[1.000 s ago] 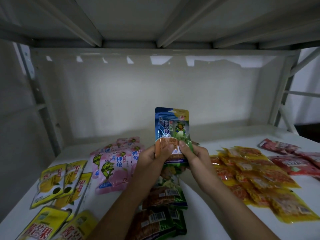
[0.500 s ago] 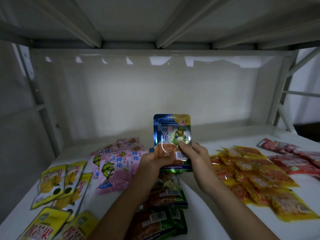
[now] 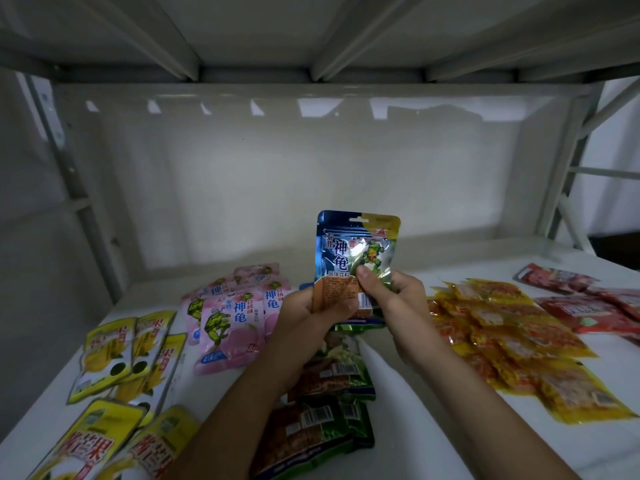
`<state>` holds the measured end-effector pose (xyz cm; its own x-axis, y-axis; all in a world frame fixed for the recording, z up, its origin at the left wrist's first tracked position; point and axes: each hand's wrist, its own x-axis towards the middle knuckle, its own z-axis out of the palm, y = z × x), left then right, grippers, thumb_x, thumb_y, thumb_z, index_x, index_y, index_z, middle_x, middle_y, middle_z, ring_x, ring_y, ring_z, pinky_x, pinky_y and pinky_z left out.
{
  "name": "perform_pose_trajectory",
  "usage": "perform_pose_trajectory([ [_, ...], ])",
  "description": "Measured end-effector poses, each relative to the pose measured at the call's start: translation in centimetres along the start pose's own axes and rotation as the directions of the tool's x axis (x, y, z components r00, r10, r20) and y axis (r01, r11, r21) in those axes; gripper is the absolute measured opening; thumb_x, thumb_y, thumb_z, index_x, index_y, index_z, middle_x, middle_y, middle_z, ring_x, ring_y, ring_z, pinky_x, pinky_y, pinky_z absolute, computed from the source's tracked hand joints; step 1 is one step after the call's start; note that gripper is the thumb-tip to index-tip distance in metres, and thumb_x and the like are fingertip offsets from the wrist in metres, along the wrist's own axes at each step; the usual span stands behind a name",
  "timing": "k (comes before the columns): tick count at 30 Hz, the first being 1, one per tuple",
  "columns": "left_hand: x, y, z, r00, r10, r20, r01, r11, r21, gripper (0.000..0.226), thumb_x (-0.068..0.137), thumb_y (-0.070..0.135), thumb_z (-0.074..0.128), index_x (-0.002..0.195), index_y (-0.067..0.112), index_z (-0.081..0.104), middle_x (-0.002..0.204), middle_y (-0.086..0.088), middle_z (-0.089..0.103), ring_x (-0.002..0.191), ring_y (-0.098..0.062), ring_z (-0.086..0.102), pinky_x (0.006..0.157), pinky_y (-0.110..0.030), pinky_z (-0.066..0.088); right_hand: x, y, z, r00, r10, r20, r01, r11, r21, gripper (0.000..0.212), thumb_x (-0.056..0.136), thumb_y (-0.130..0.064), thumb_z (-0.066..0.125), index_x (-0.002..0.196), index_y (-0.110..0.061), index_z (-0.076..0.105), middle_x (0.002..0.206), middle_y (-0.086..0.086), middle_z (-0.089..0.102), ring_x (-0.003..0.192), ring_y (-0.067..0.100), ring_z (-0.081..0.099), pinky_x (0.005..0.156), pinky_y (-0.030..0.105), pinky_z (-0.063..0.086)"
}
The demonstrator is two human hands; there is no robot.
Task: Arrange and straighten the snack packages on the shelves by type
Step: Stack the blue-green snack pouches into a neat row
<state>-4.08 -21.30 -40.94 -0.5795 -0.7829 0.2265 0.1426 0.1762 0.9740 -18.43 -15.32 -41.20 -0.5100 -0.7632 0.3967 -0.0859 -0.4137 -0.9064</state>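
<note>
Both hands hold a small stack of packets upright above the middle of the white shelf (image 3: 433, 445). A blue packet with a turtle figure (image 3: 349, 244) stands tallest at the back, and an orange-backed packet (image 3: 334, 292) lies in front of it. My left hand (image 3: 308, 317) grips the stack's lower left, thumb across the orange packet. My right hand (image 3: 391, 299) pinches the lower right, thumb on the blue packet's face. Green packets (image 3: 329, 403) lie under my wrists. Pink turtle packets (image 3: 232, 317) lie to the left.
Yellow packets (image 3: 114, 355) lie at the front left. Orange-yellow packets (image 3: 512, 337) spread on the right, red packets (image 3: 588, 299) beyond them. The shelf's back wall (image 3: 311, 174) and steel uprights (image 3: 79, 188) close in the space, with another shelf overhead.
The held stack dropped a little, then stayed at about that height. The blue packet's face now shows more fully, and my right thumb rests on it.
</note>
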Motion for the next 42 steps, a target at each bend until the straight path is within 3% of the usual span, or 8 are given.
perform_pose_trajectory([
  [5, 0.0, 0.2, 0.0, 0.999, -0.041, -0.004, 0.041, 0.994, -0.1, 0.017, 0.088, 0.006, 0.077, 0.104, 0.012, 0.079, 0.097, -0.001, 0.081, 0.084, -0.008, 0.076, 0.068, -0.014, 0.054, -0.3, -0.3, 0.1, 0.997, 0.014, 0.07, -0.02, 0.997, 0.075, 0.034, 0.089, -0.032, 0.071, 0.103, -0.002, 0.078, 0.101, 0.016, 0.08, 0.09, 0.028, 0.076, 0.079, 0.037, 0.06],
  [13, 0.5, 0.3, 0.2, 1.0, -0.017, -0.014, 0.017, 0.999, -0.031, 0.018, 0.091, 0.006, 0.073, 0.088, 0.022, 0.08, 0.085, 0.007, 0.081, 0.077, -0.001, 0.074, 0.067, -0.008, 0.051, -0.1, 0.1, 0.0, 0.997, -0.071, -0.014, 0.069, 0.994, -0.087, 0.045, 0.093, -0.048, 0.074, 0.093, -0.003, 0.076, 0.095, 0.027, 0.074, 0.082, 0.027, 0.067, 0.083, 0.06, 0.056],
  [16, 0.5, 0.3, -0.1, 0.998, -0.043, -0.049, 0.038, 0.993, -0.11, 0.013, 0.098, 0.014, 0.067, 0.095, 0.011, 0.08, 0.094, -0.009, 0.081, 0.082, -0.02, 0.076, 0.071, -0.025, 0.06, -0.2, 0.0, -0.1, 0.999, -0.052, 0.01, 0.052, 0.997, -0.064, 0.036, 0.095, -0.04, 0.071, 0.093, -0.005, 0.077, 0.092, 0.021, 0.078, 0.084, 0.031, 0.073, 0.083, 0.059, 0.058],
  [21, 0.6, -0.1, -0.5, 0.992, -0.03, -0.125, 0.01, 0.987, -0.16, 0.012, 0.096, 0.012, 0.072, 0.105, 0.007, 0.078, 0.1, -0.016, 0.08, 0.096, -0.038, 0.077, 0.087, -0.049, 0.062, -0.3, 0.2, 0.0, 0.998, -0.03, 0.049, 0.034, 0.997, -0.064, 0.017, 0.098, -0.027, 0.068, 0.099, -0.013, 0.078, 0.094, 0.008, 0.081, 0.089, 0.027, 0.078, 0.083, 0.049, 0.063],
  [30, 0.7, -0.2, -0.5, 0.997, -0.036, -0.067, 0.022, 0.98, -0.2, 0.011, 0.089, 0.017, 0.075, 0.096, 0.008, 0.079, 0.098, -0.018, 0.079, 0.085, -0.032, 0.077, 0.078, -0.042, 0.065, -0.4, -0.1, -0.1, 0.981, -0.19, 0.028, 0.192, 0.976, -0.107, 0.022, 0.096, -0.027, 0.069, 0.075, -0.023, 0.077, 0.071, -0.003, 0.076, 0.064, 0.008, 0.07, 0.058, 0.02, 0.052],
  [33, 0.8, -0.1, -0.6, 0.996, -0.025, -0.086, 0.004, 0.971, -0.239, 0.017, 0.092, 0.022, 0.072, 0.1, 0.008, 0.079, 0.098, -0.017, 0.08, 0.084, -0.029, 0.077, 0.078, -0.042, 0.064, -0.6, 0.2, 0.0, 0.984, -0.167, 0.056, 0.172, 0.979, -0.109, 0.022, 0.091, -0.035, 0.07, 0.075, -0.023, 0.078, 0.074, 0.002, 0.077, 0.065, 0.013, 0.072, 0.058, 0.025, 0.054],
  [37, 0.7, -0.1, -0.7, 0.992, 0.002, -0.124, -0.03, 0.974, -0.223, 0.013, 0.095, 0.019, 0.071, 0.1, 0.007, 0.077, 0.096, -0.017, 0.08, 0.084, -0.032, 0.078, 0.077, -0.045, 0.065, -0.4, 0.5, 0.0, 0.987, -0.132, 0.091, 0.141, 0.984, -0.107, 0.048, 0.094, -0.05, 0.073, 0.092, -0.002, 0.075, 0.085, 0.022, 0.075, 0.08, 0.045, 0.073, 0.07, 0.057, 0.06],
  [42, 1.0, 0.0, -0.9, 0.982, 0.034, -0.187, -0.072, 0.977, -0.2, 0.009, 0.095, 0.017, 0.072, 0.096, 0.01, 0.077, 0.094, -0.019, 0.079, 0.081, -0.033, 0.076, 0.077, -0.048, 0.064, -0.5, 0.4, 0.2, 0.98, -0.023, 0.196, 0.036, 0.997, -0.063, 0.023, 0.095, -0.03, 0.069, 0.101, -0.01, 0.079, 0.095, 0.013, 0.08, 0.089, 0.033, 0.078, 0.08, 0.043, 0.062],
])
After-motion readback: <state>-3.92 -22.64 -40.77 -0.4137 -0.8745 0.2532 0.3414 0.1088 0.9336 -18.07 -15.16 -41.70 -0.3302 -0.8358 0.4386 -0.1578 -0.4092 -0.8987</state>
